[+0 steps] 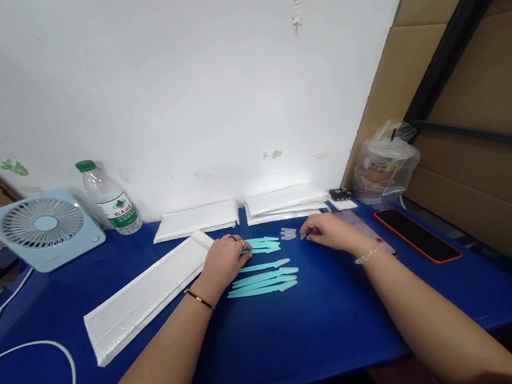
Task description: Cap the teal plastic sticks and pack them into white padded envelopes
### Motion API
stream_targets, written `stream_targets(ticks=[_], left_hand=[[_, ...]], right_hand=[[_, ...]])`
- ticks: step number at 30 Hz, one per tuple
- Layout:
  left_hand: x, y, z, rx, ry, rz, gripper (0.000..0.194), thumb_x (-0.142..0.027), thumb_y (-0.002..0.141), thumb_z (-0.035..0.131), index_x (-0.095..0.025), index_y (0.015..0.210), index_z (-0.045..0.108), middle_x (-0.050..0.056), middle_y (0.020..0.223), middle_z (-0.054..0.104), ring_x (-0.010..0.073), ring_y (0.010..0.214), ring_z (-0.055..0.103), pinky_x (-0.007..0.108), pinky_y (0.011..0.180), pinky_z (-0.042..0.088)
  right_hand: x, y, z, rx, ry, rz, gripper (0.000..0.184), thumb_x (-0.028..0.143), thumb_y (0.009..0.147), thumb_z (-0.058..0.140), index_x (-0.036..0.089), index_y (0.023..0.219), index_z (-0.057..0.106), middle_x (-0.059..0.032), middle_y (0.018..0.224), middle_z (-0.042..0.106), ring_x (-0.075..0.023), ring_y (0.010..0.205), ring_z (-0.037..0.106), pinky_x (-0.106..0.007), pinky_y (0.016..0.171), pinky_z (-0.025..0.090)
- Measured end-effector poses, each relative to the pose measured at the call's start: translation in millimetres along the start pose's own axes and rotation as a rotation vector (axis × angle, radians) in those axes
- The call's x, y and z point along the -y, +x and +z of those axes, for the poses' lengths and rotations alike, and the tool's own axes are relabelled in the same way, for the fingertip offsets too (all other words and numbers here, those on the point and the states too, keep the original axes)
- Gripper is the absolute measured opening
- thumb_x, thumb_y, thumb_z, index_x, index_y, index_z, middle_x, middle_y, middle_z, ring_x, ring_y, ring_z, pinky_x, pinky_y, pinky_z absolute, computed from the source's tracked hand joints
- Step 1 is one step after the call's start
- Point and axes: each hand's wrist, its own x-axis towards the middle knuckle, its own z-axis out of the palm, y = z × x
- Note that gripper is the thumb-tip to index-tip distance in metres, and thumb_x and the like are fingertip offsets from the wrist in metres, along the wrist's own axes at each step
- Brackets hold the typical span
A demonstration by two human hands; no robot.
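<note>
Nearest, the bare front of a blue table [341, 320] lies between the person's two forearms, with a white cable [73, 367] curving over it at the far left. Beyond that bare stretch, a few slim teal sticks [265, 290] lie side by side, their pale tips to the right, and a single teal stick [261, 267] lies just past them. Left of these, a long white packet [142, 300] slants away, its far end beside the left hand [227, 259]. That hand has its fingers curled over the left ends of an upper bunch of teal sticks [263, 245]; whether it grips them or only rests there I cannot tell. Just right of the bunch sit some small translucent pieces [288, 234]. The right hand [326, 231] pinches one more translucent piece [303, 235], thumb and finger closed together on it. A flat pinkish object [359, 220] lies partly hidden by the right wrist, near an orange-edged phone [417, 236]. Farther back are a flat white package [195, 218], a white stack [285, 199], a small black item [341, 194], a bagged cup [386, 167], a light-blue fan [42, 228] and a green-capped bottle [111, 199], before a white wall [221, 82].
</note>
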Motion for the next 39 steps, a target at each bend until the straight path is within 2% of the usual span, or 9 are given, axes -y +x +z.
stream_targets(ticks=[5, 11, 14, 17, 20, 23, 33, 39], left_hand=[[-4.0, 0.5, 0.8, 0.034, -0.024, -0.019, 0.016, -0.028, 0.082, 0.054, -0.02, 0.079, 0.068, 0.005, 0.084, 0.066, 0.0198, 0.082, 0.058, 0.028, 0.069, 0.04], [-6.6, 0.0, -0.5, 0.044, -0.013, -0.02, 0.016, -0.028, 0.082, 0.054, -0.02, 0.077, 0.067, 0.004, 0.083, 0.067, 0.0178, 0.078, 0.059, 0.026, 0.069, 0.04], [-6.7, 0.5, -0.8, 0.045, -0.005, -0.02, 0.016, -0.028, 0.082, 0.054, -0.02, 0.078, 0.068, 0.003, 0.083, 0.067, 0.0171, 0.077, 0.059, 0.025, 0.068, 0.04], [-6.5, 0.8, -0.2, 0.035, -0.006, -0.018, 0.015, -0.028, 0.082, 0.055, -0.021, 0.078, 0.067, 0.003, 0.082, 0.067, 0.0169, 0.076, 0.059, 0.025, 0.066, 0.04], [-6.5, 0.9, 0.6, 0.03, -0.016, -0.02, 0.014, -0.027, 0.081, 0.056, -0.02, 0.077, 0.067, 0.002, 0.082, 0.067, 0.0163, 0.074, 0.059, 0.025, 0.065, 0.039], [-6.3, 1.0, 0.9, 0.033, -0.032, -0.026, 0.013, -0.027, 0.081, 0.056, -0.02, 0.077, 0.067, 0.002, 0.082, 0.067, 0.0159, 0.073, 0.059, 0.025, 0.064, 0.039], [-5.0, 2.6, 8.3, 0.055, -0.179, -0.042, 0.014, -0.027, 0.081, 0.055, -0.02, 0.078, 0.066, 0.002, 0.08, 0.066, 0.0156, 0.072, 0.059, 0.024, 0.063, 0.041], [-8.9, 1.8, 10.7, 0.106, -0.247, -0.012, 0.013, -0.027, 0.08, 0.055, -0.02, 0.078, 0.066, 0.001, 0.08, 0.066, 0.015, 0.071, 0.059, 0.024, 0.064, 0.043]], right_hand=[[4.1, 0.9, 5.0, 0.068, 0.006, 0.054, 0.011, 0.021, 0.077, 0.058, 0.018, 0.079, 0.068, -0.0047, 0.073, 0.067, -0.0174, 0.064, 0.059, -0.027, 0.059, 0.044], [12.7, 1.1, 3.2, 0.093, 0.122, 0.064, 0.019, 0.031, 0.082, 0.056, 0.018, 0.079, 0.07, -0.0054, 0.082, 0.069, -0.0175, 0.071, 0.061, -0.026, 0.062, 0.044], [14.4, 1.7, 2.6, 0.085, 0.173, 0.079, 0.021, 0.035, 0.08, 0.059, 0.018, 0.082, 0.07, -0.0046, 0.081, 0.069, -0.0171, 0.071, 0.062, -0.026, 0.063, 0.045], [12.0, 1.9, 3.8, 0.072, 0.177, 0.079, 0.018, 0.032, 0.076, 0.064, 0.018, 0.083, 0.071, -0.0046, 0.082, 0.069, -0.0175, 0.071, 0.062, -0.026, 0.063, 0.047], [10.3, 2.0, 8.7, 0.085, 0.211, 0.022, 0.013, 0.028, 0.075, 0.065, 0.018, 0.081, 0.072, -0.004, 0.081, 0.069, -0.0168, 0.073, 0.064, -0.025, 0.066, 0.048], [14.5, 3.1, 17.0, 0.083, 0.262, -0.047, 0.015, 0.032, 0.078, 0.065, 0.019, 0.079, 0.072, -0.0037, 0.081, 0.067, -0.0151, 0.07, 0.063, -0.025, 0.064, 0.048], [32.7, 12.3, 40.9, -0.031, 0.244, -0.196, 0.014, 0.031, 0.081, 0.064, 0.02, 0.079, 0.072, -0.0031, 0.078, 0.065, -0.0129, 0.065, 0.059, -0.025, 0.06, 0.047], [36.4, 8.8, 38.8, 0.046, 0.275, -0.251, 0.012, 0.028, 0.082, 0.063, 0.021, 0.08, 0.073, -0.0016, 0.075, 0.065, -0.013, 0.066, 0.059, -0.024, 0.059, 0.046]])
